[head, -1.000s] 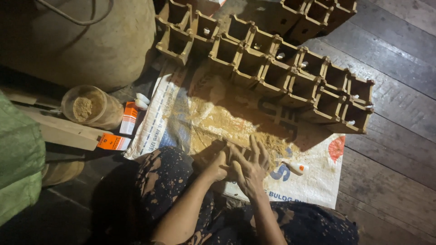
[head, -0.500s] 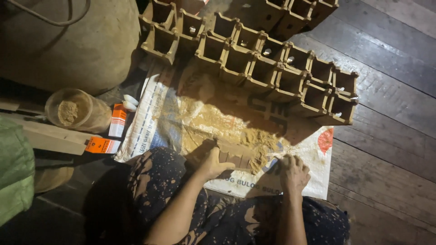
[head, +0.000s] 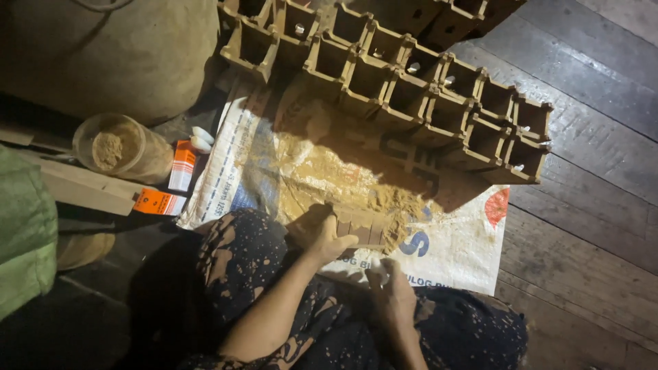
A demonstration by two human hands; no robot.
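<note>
Left hand point(head: 322, 236) over half-hidden wooden piece point(head: 360, 225); right hand's point(head: 392, 298) grasp unclear

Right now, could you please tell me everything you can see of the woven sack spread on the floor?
The sack lies flat on the dark floorboards, white woven plastic with blue lettering and a red mark near one corner. Tan powder is heaped on its middle. The row of wooden boxes covers its far edge, and the left hand rests at its near edge.
</note>
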